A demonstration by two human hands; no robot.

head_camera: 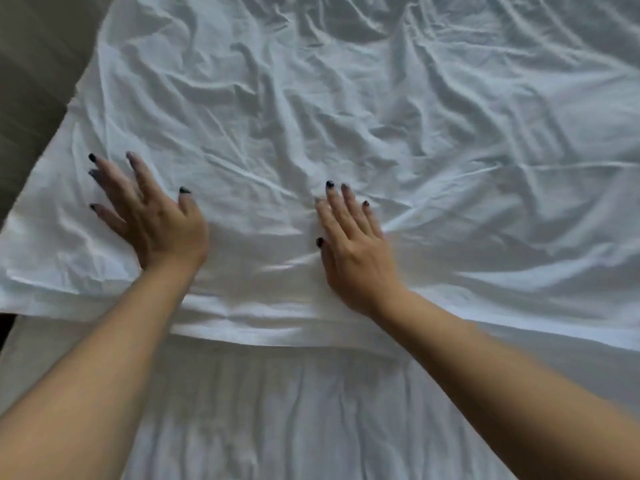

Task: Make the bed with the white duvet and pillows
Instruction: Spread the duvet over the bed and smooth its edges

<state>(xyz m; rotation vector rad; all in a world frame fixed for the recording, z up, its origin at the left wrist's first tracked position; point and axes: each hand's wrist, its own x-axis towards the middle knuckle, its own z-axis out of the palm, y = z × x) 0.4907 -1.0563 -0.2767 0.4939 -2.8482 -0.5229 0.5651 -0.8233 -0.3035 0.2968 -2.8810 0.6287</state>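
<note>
A big white duvet (pixel 346 116) covers most of the picture, from the top edge down to a little past the middle. It is full of wrinkles and folds. Its near edge runs across the frame from left to right, sloping down a bit toward the lower right. Its left edge runs from the far left up toward the upper left. Which way its long side goes cannot be told, since the duvet runs out of the frame at the top and right.

Under the duvet, in the lower middle of the picture, lies the white bed sheet (pixel 277 410) with small creases running up and down.

Two bare arms reach in from the bottom corners. The left hand (pixel 156 220) lies flat on the duvet at the middle left, near the duvet's left corner. Its fingers are straight and spread wide, pointing to the upper left. The right hand (pixel 353 251) lies flat on the duvet near the middle of the frame. Its fingers are straight and close together, pointing up. Both hands press on the cloth and grip nothing. They are well apart from each other. The nails are painted dark.

In the upper left corner a strip of grey-brown floor (pixel 31 81) shows beside the bed
</note>
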